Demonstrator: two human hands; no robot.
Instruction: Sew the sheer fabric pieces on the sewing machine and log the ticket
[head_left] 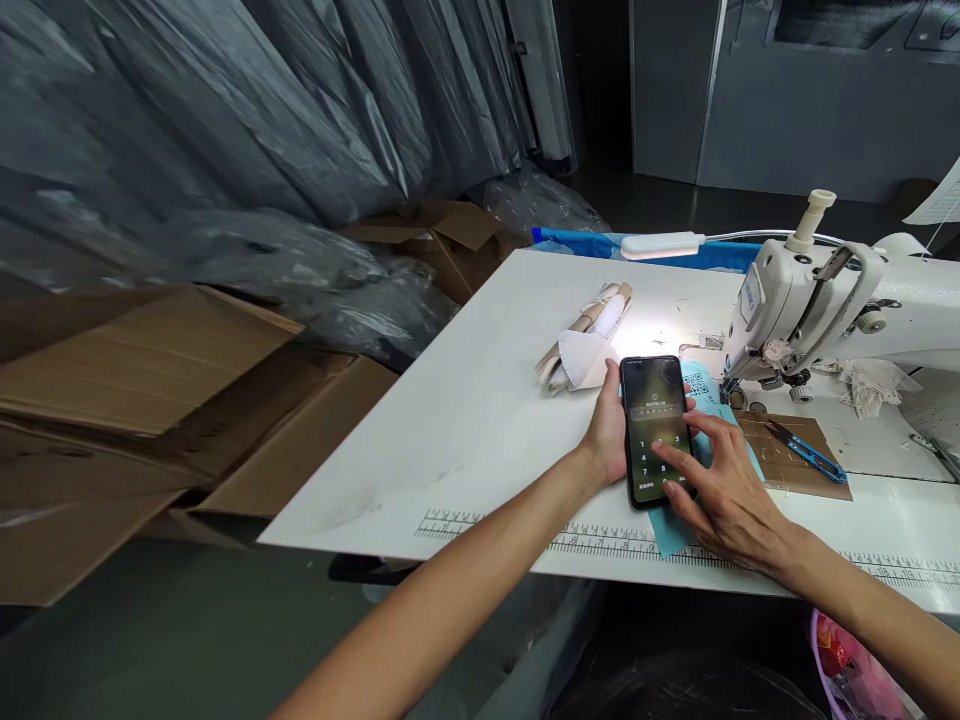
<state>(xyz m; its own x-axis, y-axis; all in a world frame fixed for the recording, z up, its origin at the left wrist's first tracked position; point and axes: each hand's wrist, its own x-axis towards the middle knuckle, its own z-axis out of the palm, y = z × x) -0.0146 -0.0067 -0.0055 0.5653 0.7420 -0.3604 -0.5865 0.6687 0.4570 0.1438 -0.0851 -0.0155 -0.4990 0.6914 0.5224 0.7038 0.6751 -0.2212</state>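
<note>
A black smartphone (pixel 646 400) with a number keypad lit on its screen is held upright in my left hand (pixel 606 430), thumb along its left edge and fingertips showing at its right edge. Over the keypad is my right hand (pixel 720 490), fingers apart, with one finger at the screen. Whether that fingertip touches the glass I cannot tell. Partly covered by the phone and right hand lies a light blue paper slip (pixel 701 385) with a printed square code. Blue thread snips (pixel 806 452) rest on a brown card (pixel 832 485) to the right.
A white sewing machine (pixel 780 300) stands at the right of the white table (pixel 450 420), whose front edge carries a printed ruler. A rolled fabric bundle (pixel 589 340) lies behind the phone. Cardboard boxes (pixel 142 360) crowd the left; a pink-rimmed basket (pixel 819 655) sits below.
</note>
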